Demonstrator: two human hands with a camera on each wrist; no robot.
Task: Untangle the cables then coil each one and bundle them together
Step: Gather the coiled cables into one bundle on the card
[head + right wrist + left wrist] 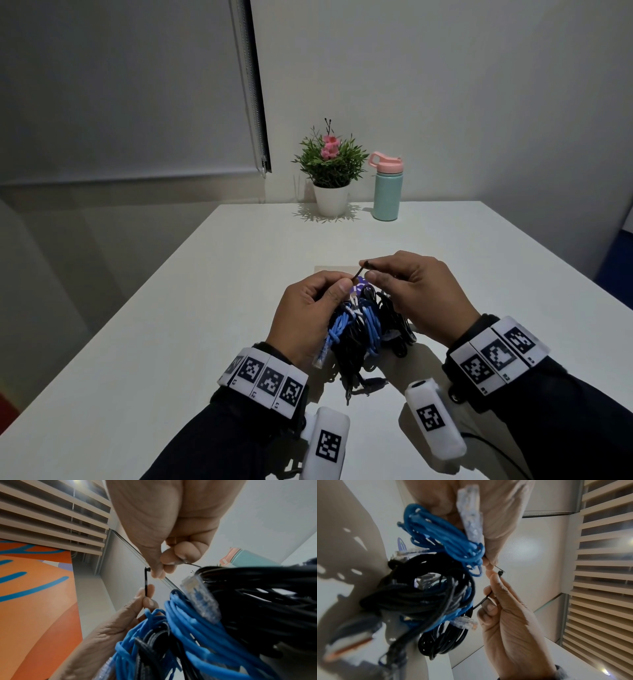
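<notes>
The white worktop (171, 325) fills the lower part of the head view, its far edge against a pale wall. Back there stand a potted plant (329, 171) with pink blossoms in a white pot and, just beside it to the right, a mint-green bottle (386, 192) with a pink lid; both are well apart from the hands. A lowered blind (253, 85) hangs at the upper left.

Near the front edge the bundle of cables (370, 329) hangs between the two hands: blue cable (440, 539) coils and black cable (423, 599) coils gathered together, with clear plugs (471, 513) sticking out. The bundle covers most of a flat card (329, 269) lying on the worktop behind it.

The left hand (308, 315) curls round the blue coils, and its thumb and forefinger grip pinches one end of a thin black cable tie (145, 582). The right hand (411, 291) pinches the tie's head end between thumb and forefinger, its other fingers curled, just above the bundle.
</notes>
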